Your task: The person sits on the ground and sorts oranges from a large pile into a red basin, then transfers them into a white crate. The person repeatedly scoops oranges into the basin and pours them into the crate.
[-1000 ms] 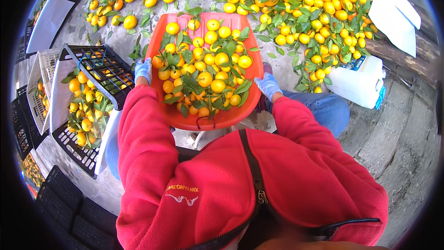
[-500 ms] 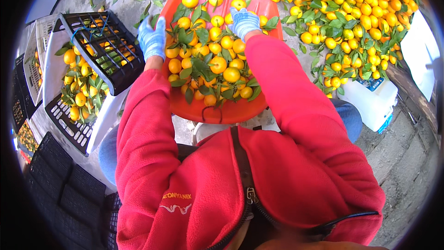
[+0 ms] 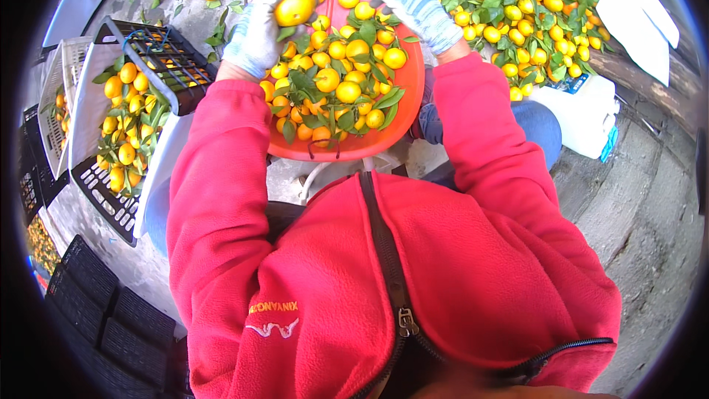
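My left hand (image 3: 260, 29), in a blue-and-white glove, is closed on a large mandarin (image 3: 295, 6) above the left rim of a red plastic scoop (image 3: 408, 122). On the scoop's other side my right hand (image 3: 408, 4), gloved the same way, has its fingers spread and nothing visible in them. The scoop sits in front of my body, filled with small mandarins (image 3: 348, 91) and green leaves; part of its far end is hidden behind my hands.
A large heap of leafy mandarins (image 3: 517, 7) covers the ground at far right. To the left, a black crate (image 3: 159, 55) is tipped beside a lined crate of mandarins (image 3: 127, 154). A white jug (image 3: 580, 114) lies by my right knee. Black crates (image 3: 81, 281) stand lower left.
My left hand has taken hold of a large mandarin and raised it. My right hand has lifted off the fruit, moving up and right. The scoop appears higher in view.
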The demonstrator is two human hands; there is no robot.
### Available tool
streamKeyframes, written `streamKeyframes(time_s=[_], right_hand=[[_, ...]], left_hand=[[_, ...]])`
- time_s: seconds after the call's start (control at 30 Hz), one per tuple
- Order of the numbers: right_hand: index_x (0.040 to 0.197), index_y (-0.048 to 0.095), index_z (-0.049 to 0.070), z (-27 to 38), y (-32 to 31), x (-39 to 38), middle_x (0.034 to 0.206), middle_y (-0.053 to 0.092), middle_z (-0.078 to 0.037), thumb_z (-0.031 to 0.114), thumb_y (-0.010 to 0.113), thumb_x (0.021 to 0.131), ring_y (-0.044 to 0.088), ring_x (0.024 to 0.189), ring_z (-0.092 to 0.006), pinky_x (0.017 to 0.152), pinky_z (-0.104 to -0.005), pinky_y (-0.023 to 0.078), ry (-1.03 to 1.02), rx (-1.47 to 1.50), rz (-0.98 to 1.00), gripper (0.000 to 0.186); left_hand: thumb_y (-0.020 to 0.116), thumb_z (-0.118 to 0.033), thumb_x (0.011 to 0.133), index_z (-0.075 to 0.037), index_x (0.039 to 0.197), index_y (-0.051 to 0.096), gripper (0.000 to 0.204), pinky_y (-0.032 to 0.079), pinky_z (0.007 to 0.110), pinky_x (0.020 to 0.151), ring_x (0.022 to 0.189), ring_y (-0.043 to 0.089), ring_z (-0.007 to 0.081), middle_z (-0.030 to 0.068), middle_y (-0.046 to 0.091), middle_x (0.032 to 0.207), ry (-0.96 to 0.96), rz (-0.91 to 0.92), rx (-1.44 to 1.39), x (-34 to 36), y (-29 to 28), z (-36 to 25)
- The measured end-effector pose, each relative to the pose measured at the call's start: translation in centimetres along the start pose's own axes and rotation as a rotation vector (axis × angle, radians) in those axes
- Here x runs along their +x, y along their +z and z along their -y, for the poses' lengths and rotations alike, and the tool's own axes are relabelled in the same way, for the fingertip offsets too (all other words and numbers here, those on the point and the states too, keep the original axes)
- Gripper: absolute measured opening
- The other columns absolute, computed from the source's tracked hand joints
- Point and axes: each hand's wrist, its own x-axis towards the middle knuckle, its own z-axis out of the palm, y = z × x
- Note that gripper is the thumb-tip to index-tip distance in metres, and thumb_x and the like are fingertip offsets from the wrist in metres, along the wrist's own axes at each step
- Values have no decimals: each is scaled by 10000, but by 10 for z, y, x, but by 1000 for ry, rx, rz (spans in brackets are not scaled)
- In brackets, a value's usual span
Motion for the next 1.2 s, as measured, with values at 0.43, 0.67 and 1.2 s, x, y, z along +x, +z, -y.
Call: streamKeyframes(time_s=[0.43,0.67,1.2], right_hand=[[953,697,39,-126,79,-104,940,686,-206,397,534,884,658,897,-362,825,-472,497,-2,-567,644,399],[1212,601,60,-99,55,-90,1180,641,-198,361,590,905,594,1115,-370,958,-444,471,46,-531,385,430],[1157,591,-40,-139,29,-152,911,681,-209,329,620,921,683,737,-354,636,-488,559,847,-356,257,438]], left_hand=[[561,-315,938,-93,1110,609,285,506,296,521,739,654,250,137,674,959,137,-539,-520,-201,17,-89],[553,-429,943,-175,1194,584,359,526,338,659,917,644,252,64,647,1088,235,-553,-641,-273,-26,-115],[536,-384,954,-23,1389,446,572,367,404,1071,1290,458,331,213,484,1392,143,-615,413,-41,-69,-41]])
